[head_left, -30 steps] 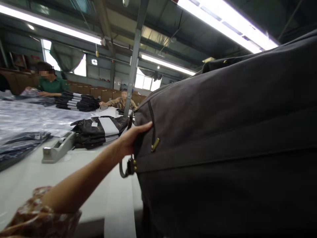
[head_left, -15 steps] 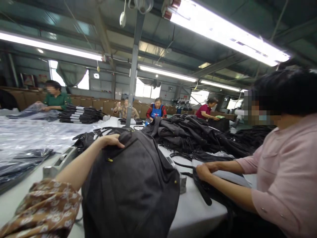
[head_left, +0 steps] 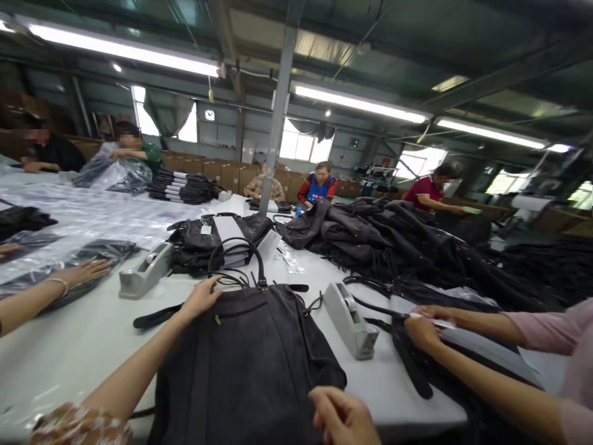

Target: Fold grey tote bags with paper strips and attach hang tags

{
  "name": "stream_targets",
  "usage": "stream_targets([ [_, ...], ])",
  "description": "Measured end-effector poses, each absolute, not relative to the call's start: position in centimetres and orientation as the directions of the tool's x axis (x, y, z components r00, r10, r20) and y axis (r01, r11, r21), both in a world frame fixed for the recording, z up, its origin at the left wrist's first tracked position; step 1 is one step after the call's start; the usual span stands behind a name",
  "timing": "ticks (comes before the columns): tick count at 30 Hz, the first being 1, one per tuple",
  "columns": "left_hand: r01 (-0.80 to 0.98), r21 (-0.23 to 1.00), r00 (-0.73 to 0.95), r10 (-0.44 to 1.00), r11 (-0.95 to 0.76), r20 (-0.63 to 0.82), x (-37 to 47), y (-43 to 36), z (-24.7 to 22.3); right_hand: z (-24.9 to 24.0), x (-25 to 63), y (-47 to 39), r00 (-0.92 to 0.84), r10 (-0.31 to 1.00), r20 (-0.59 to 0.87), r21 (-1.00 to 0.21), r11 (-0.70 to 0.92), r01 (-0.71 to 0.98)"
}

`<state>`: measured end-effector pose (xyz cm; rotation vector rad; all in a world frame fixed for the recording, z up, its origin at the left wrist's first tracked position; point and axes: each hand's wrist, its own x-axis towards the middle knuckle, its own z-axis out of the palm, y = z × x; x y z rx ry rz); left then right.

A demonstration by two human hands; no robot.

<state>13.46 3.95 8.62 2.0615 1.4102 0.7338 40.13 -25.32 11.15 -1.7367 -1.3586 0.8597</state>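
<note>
A black handbag [head_left: 241,364] lies on the white table in front of me, with its looped handles pointing away. It has a zip pocket with a small yellowish pull. My left hand [head_left: 202,301] is closed on the bag's top left corner. At the bag's lower right side is my right hand [head_left: 345,415], its fingers curled in; what they hold, if anything, is hidden. A grey tape dispenser [head_left: 349,321] stands just right of the bag, and another tape dispenser [head_left: 147,272] stands to its left.
Beyond the handles sits a stack of black bags [head_left: 194,244] with white paper bands. A heap of black bags [head_left: 370,238] fills the back right. At right, a co-worker's hands [head_left: 428,327] work on another bag; at left, a co-worker's hand [head_left: 86,272] rests on plastic-wrapped goods.
The bag has gone from raised and bulging to lying flatter, its handles now showing. My right hand has come into view. The view has turned left, and a co-worker's hand appears at left.
</note>
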Motion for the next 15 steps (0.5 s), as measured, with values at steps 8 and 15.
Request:
stream_targets([
  [8, 0.774, 0.467, 0.327, 0.901, -0.429, 0.286, 10.3, -4.8, 5.1, 6.0, 47.6, -16.3, 0.443, 0.887, 0.131, -0.598, -0.286, 0.749],
  [15, 0.765, 0.362, 0.556, 0.83, -0.533, 0.046, 14.2, -8.9, 0.7, 4.3, 48.0, -13.0, 0.345, 0.924, -0.166, -0.649, -0.365, 0.667],
])
